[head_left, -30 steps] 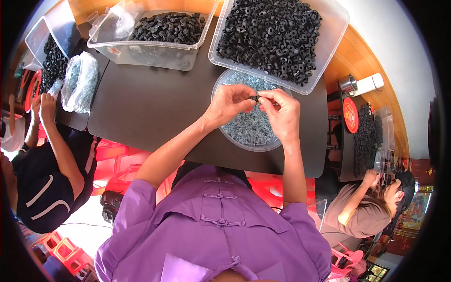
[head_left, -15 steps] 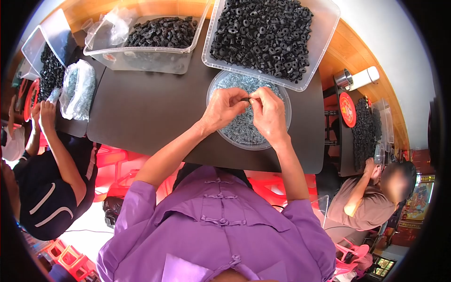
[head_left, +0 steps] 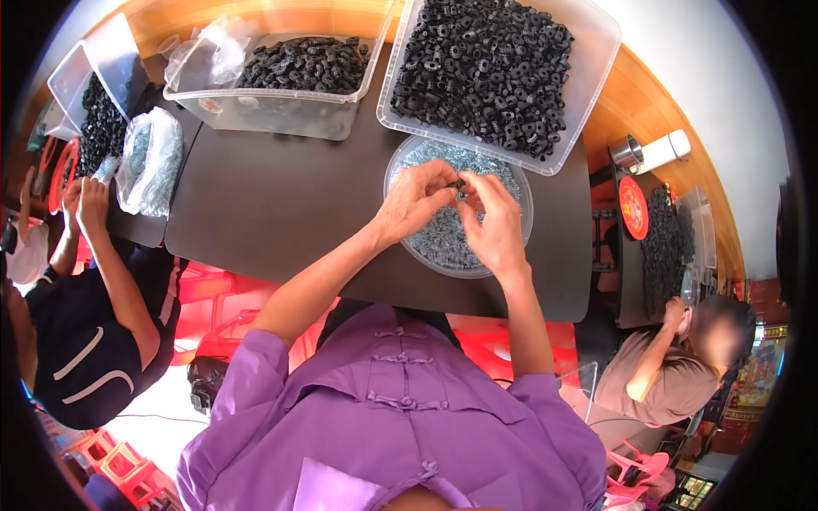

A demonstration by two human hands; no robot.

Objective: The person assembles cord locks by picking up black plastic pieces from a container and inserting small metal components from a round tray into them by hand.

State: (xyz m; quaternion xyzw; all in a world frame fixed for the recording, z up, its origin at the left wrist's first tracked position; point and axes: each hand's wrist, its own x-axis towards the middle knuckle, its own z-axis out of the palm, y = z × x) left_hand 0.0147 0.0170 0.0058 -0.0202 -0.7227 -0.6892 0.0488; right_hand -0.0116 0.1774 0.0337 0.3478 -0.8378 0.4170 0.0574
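Note:
My left hand (head_left: 419, 201) pinches a small black plastic part (head_left: 458, 184) between thumb and fingertips. My right hand (head_left: 494, 223) meets it from the other side, its fingers closed at the part. Both hands are over a round clear tub (head_left: 529, 223) filled with small silvery pieces that look like screws. Whether a silvery piece is also between my fingers is too small to tell. Just beyond the hands, a large clear bin (head_left: 596, 81) heaped with black plastic parts overlaps the tub's far rim.
Another clear bin (head_left: 281, 119) of black parts stands left on the dark table (head_left: 264, 196). A plastic bag (head_left: 152, 162) of silvery pieces lies near a person (head_left: 94, 332) at left. Another person (head_left: 656, 366) works at right, by a red plate (head_left: 633, 208) and white bottle (head_left: 663, 152).
The view has shifted slightly, so the bins and tub appear a little further right and lower. My right fingers have opened slightly and the black part shows more between my hands.

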